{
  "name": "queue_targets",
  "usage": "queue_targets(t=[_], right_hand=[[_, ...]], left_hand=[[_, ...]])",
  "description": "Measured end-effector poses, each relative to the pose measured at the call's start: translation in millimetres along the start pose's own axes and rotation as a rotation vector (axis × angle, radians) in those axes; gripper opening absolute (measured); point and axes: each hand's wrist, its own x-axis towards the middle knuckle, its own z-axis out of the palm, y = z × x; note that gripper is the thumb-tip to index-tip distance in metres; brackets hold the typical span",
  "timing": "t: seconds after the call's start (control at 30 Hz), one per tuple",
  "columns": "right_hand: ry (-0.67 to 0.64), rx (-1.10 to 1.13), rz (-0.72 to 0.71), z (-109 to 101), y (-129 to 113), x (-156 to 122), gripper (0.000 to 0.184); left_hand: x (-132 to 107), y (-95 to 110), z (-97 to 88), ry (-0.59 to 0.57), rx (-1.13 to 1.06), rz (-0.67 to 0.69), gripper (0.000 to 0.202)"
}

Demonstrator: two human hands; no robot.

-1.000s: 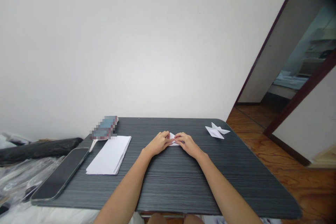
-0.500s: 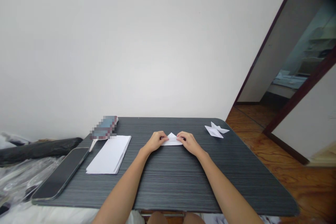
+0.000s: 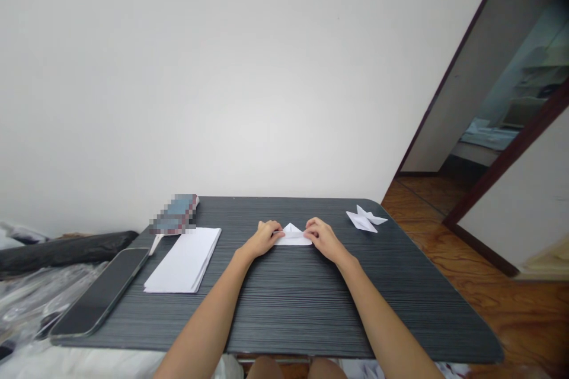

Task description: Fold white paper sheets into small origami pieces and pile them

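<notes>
Folded white paper (image 3: 292,240) is held on the dark table (image 3: 302,302), its ends gripped by left hand (image 3: 265,238) and right hand (image 3: 322,238). Creases could be skewed if ends are pulled unevenly.

Both forearms (image 3: 207,317) stretch forward, the two hands (image 3: 262,239) slightly apart, fingers (image 3: 273,227) curled inward.

A folded paper (image 3: 292,240) is lying on the desk (image 3: 296,302). Left of it, a paper stack (image 3: 183,260) and a phone (image 3: 102,291) are resting; right of it, a paper figure (image 3: 361,222) is sitting.
</notes>
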Motion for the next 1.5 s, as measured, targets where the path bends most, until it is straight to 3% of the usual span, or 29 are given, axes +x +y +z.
queue_targets(t=[0.23, 0.6, 0.8, 0.93, 1.07, 1.23, 1.5], right_hand=[[-0.007, -0.017, 0.004, -1.6, -0.5, -1.6, 0.022], [0.054, -0.063, 0.090, 5.7, 9.0, 1.0, 0.013], [0.040, -0.173, 0.097, 13.0, 8.8, 1.0, 0.012], [0.045, -0.242, 0.128, 15.1, 1.6, -1.6, 0.003], [0.138, -0.386, 0.099, 18.5, -12.6, -1.2, 0.016], [0.014, -0.358, -0.049, 24.4, -19.2, 2.4, 0.031], [-0.016, -0.582, 0.017, 30.7, -41.8, -13.0, 0.033]], left_hand=[[0.8, -0.2, -1.8, -0.030, -0.019, -0.018, 0.019], [5.8, 0.1, 8.5, -0.009, 0.184, -0.182, 0.028], [4.6, 3.0, 13.8, 0.030, 0.285, -0.201, 0.028], [1.6, 9.0, 14.3, 0.121, 0.325, -0.210, 0.023], [1.9, 16.1, 13.4, 0.169, 0.315, -0.075, 0.021], [5.5, 17.2, 14.0, 0.021, 0.278, 0.175, 0.031], [-0.3, 37.3, 15.7, -0.014, 0.429, 0.088, 0.024]])
